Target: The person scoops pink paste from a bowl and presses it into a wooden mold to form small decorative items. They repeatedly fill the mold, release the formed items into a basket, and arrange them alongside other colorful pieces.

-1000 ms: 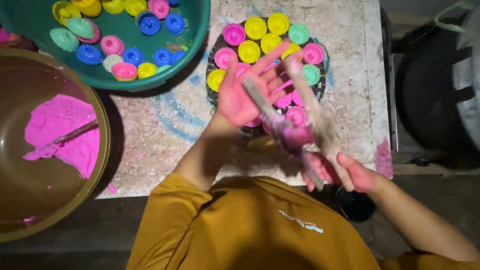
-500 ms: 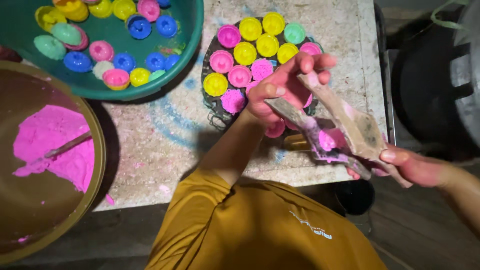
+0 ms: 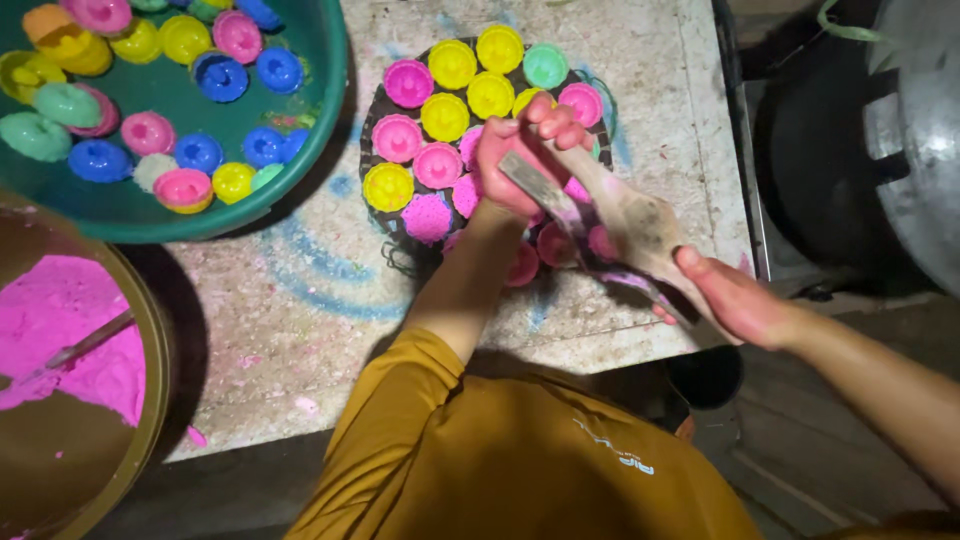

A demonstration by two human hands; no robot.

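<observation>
Since the frame 0.5 s ago, both hands have drawn in over the round tray of small moulds on the stained table, the green basin of loose moulds and the brown tub of pink powder (stick in it) off to the left. Left hand is closed on the upper ends of 2 wooden paddles, right hand gripping the lower ends. Paddles look stiff, light and powder-slick, best taken at the ends.

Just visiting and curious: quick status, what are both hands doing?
Left hand on the round tray of coloured moulds. Right hand grips a wooden scraper stained pink. Green basin sits apart.
</observation>
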